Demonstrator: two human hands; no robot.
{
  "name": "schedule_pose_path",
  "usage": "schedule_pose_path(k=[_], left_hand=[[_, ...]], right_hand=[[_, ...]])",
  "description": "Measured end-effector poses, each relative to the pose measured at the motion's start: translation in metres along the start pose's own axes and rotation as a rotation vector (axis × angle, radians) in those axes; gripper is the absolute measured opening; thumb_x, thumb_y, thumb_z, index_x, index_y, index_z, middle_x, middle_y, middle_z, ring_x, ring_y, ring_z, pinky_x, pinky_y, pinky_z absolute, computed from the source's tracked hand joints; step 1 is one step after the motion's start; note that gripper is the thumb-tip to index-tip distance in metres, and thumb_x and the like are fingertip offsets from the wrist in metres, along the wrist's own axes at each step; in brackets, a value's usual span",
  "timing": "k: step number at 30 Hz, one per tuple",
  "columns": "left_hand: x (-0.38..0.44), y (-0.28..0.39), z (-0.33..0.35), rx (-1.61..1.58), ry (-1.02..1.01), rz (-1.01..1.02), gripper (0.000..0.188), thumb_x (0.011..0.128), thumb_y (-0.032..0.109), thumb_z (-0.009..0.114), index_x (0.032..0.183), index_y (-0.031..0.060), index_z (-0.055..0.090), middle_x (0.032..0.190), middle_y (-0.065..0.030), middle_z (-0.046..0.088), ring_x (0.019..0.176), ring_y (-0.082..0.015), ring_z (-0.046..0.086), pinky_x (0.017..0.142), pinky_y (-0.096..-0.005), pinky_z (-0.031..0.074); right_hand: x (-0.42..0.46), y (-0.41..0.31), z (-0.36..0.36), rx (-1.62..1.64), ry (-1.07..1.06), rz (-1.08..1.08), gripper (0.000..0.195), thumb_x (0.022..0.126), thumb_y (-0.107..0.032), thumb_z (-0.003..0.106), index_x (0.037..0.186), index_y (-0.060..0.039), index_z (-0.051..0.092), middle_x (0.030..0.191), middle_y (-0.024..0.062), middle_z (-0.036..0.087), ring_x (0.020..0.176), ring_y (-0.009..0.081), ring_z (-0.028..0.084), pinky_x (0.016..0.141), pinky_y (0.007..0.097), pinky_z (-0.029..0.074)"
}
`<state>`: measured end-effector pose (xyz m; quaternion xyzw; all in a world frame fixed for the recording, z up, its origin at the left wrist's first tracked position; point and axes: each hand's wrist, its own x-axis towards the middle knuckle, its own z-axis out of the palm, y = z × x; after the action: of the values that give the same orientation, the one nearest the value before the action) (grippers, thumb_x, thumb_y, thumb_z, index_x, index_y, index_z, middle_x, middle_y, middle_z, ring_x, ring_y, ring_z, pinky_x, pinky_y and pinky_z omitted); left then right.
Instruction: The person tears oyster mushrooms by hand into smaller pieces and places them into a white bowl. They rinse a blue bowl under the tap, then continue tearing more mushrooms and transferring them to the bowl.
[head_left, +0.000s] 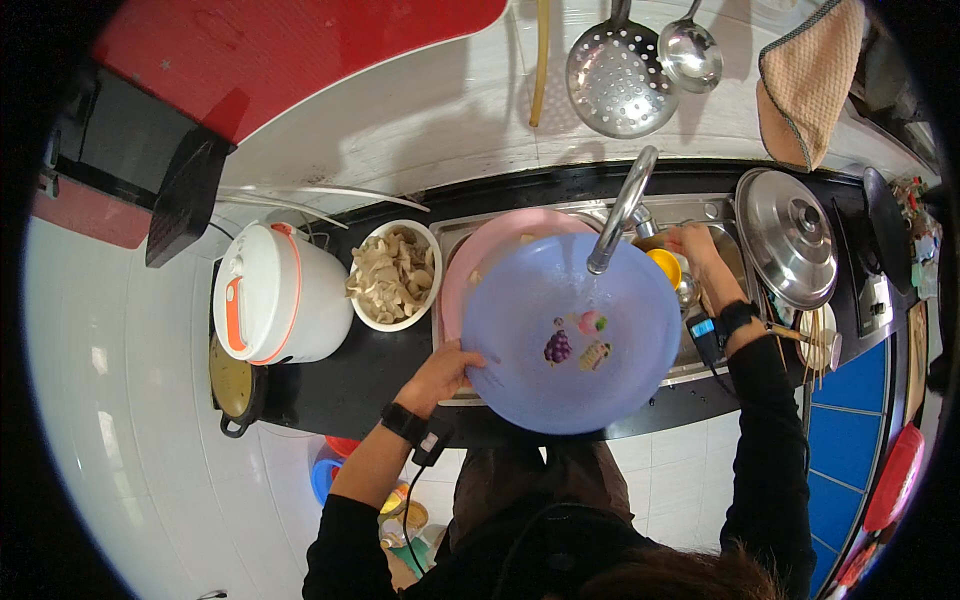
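A blue plastic basin (525, 285) with fruit pictures on its bottom lies over a pink plastic basin (454, 292) at the sink. My left hand (444, 369) grips the blue basin's left rim, thumb inside. A curved metal faucet (624, 206) hangs over the basin, with what looks like water falling from it. Beyond the basin's right rim, my right hand (691, 244) reaches over the right sink bowl, near the faucet base and a yellow bowl (665, 266); its fingers are partly hidden. A white bowl (433, 296) of torn mushrooms (394, 274) stands left of the sink.
A white rice cooker (322, 300) and a dark pot (234, 379) stand at the left of the black counter. To the right are a steel lid (787, 236) and a stove (874, 300). A skimmer (621, 79), a ladle (690, 56) and a cloth (810, 86) hang on the wall.
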<state>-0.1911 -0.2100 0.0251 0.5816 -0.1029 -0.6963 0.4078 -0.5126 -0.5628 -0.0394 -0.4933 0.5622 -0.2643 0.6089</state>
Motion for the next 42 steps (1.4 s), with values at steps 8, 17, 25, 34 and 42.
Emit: schedule_pose_path(k=[8, 17, 25, 34, 42], left_hand=[[-0.017, -0.017, 0.013, 0.418, -0.376, 0.538, 0.032, 0.080, -0.005, 0.059, 0.110, 0.0038, 0.055, 0.112, -0.0130, 0.058, 0.109, -0.0213, 0.054, 0.095, -0.0349, 0.043], [0.035, -0.030, 0.102, 0.991, -0.147, 0.344, 0.025, 0.082, 0.014, 0.062, 0.104, 0.0019, 0.058, 0.108, -0.0131, 0.060, 0.099, -0.0246, 0.057, 0.083, -0.0359, 0.046], [0.049, -0.051, 0.213, 1.154, -0.396, 0.386, 0.026, 0.081, 0.012, 0.063, 0.105, 0.0029, 0.058, 0.106, -0.0125, 0.061, 0.100, -0.0246, 0.058, 0.085, -0.0349, 0.045], [0.033, -0.057, 0.227, 1.196, -0.470, 0.424, 0.029, 0.079, 0.009, 0.064, 0.107, 0.0040, 0.057, 0.105, -0.0118, 0.062, 0.101, -0.0245, 0.058, 0.087, -0.0337, 0.045], [0.006, -0.027, 0.136, 1.032, -0.319, 0.465, 0.032, 0.078, 0.007, 0.065, 0.109, 0.0049, 0.057, 0.103, -0.0113, 0.063, 0.102, -0.0245, 0.058, 0.088, -0.0327, 0.045]], right_hand=[[-0.015, -0.051, -0.017, -0.640, -0.142, -0.308, 0.036, 0.080, -0.028, 0.064, 0.102, -0.0010, 0.057, 0.087, 0.0137, 0.064, 0.076, 0.0238, 0.061, 0.072, 0.0372, 0.049], [-0.223, 0.046, -0.110, 0.270, 0.268, -0.107, 0.013, 0.080, -0.003, 0.053, 0.077, 0.0032, 0.064, 0.067, 0.0104, 0.065, 0.056, 0.0175, 0.064, 0.050, 0.0298, 0.052], [-0.319, 0.113, -0.092, 0.449, 0.440, 0.040, 0.015, 0.077, -0.002, 0.051, 0.075, 0.0038, 0.064, 0.069, 0.0121, 0.064, 0.052, 0.0184, 0.060, 0.046, 0.0318, 0.051], [-0.345, 0.106, -0.066, 0.330, 0.377, 0.052, 0.015, 0.078, -0.002, 0.051, 0.071, 0.0035, 0.062, 0.066, 0.0117, 0.063, 0.050, 0.0175, 0.060, 0.047, 0.0306, 0.051], [-0.335, 0.109, -0.073, 0.323, 0.251, -0.087, 0.015, 0.085, -0.012, 0.059, 0.082, 0.0012, 0.065, 0.079, 0.0126, 0.068, 0.065, 0.0192, 0.067, 0.057, 0.0282, 0.056]])
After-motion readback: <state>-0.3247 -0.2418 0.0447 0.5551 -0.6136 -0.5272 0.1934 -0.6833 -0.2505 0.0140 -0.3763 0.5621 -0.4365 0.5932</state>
